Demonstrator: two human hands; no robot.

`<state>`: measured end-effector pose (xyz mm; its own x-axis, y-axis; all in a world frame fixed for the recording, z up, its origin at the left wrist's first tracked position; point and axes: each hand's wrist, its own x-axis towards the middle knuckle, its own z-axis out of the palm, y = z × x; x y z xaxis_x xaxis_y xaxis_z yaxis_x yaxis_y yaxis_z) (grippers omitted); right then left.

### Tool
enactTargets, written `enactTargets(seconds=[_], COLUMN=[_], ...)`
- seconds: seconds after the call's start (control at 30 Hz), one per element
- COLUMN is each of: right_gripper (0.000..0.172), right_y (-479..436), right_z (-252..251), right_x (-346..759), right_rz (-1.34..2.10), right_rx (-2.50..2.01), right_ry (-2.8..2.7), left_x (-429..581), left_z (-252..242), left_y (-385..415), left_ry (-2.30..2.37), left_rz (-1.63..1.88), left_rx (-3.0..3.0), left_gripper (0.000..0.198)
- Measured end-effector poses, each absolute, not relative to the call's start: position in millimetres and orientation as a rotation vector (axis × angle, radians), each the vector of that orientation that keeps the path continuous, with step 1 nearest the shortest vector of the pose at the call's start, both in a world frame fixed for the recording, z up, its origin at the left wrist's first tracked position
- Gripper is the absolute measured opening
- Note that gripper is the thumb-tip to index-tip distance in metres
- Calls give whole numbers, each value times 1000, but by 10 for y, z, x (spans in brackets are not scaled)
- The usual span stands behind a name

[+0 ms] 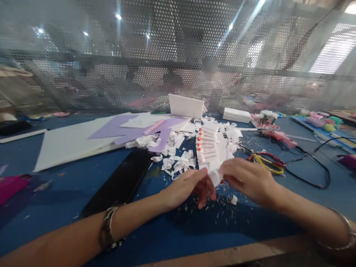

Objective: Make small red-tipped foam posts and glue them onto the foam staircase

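Note:
Between my two hands is a small white piece (215, 177), perhaps foam or paper; motion blur hides its exact kind. My left hand (191, 185) pinches its left side with thumb and fingers. On the right side, my right hand (247, 180) grips it with bent fingers. Just beyond the hands stands a row of small white folded pieces with red dots (207, 144) along the left edge. White scraps (180, 163) lie around that row, and fine white crumbs are scattered beneath my hands.
White and purple sheets (111, 126) lie at left behind a long black object (119, 181). Yellow-and-red-handled scissors (268, 163) and a pink corded tool (286, 139) lie at right. White blocks (186, 106) stand near the perforated metal screen (178, 55). The blue table (155, 237) has a front edge.

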<state>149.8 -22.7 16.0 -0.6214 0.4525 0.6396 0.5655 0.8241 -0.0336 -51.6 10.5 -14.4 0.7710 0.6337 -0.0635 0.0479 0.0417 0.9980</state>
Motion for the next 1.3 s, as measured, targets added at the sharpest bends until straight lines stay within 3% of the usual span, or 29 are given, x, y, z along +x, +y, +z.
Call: enactTargets(seconds=[0.1, 0.23, 0.43, 0.87, 1.1, 1.3], right_gripper=[22, 20, 19, 12, 15, 20], right_y=[-281, -255, -191, -44, -67, -26], right_z=[167, 146, 52, -35, -20, -10], right_x=[1456, 1448, 1540, 1495, 1509, 1545], right_rz=[-627, -697, -527, 229, 356, 179], right_rx=[-489, -467, -564, -558, -563, -555], right_ry=[-2486, -2488, -2549, -2396, -2384, -2443], left_x=[-484, -477, -471, -468, -437, -446], left_z=[-227, -281, -230, -291, -205, -220], left_y=[112, 124, 115, 101, 35, 87], left_ry=[635, 753, 750, 752, 801, 733], left_rz=[562, 619, 671, 761, 727, 731], left_rx=[1512, 1518, 1484, 1423, 1247, 1070], left_gripper=[48, 40, 37, 30, 31, 29])
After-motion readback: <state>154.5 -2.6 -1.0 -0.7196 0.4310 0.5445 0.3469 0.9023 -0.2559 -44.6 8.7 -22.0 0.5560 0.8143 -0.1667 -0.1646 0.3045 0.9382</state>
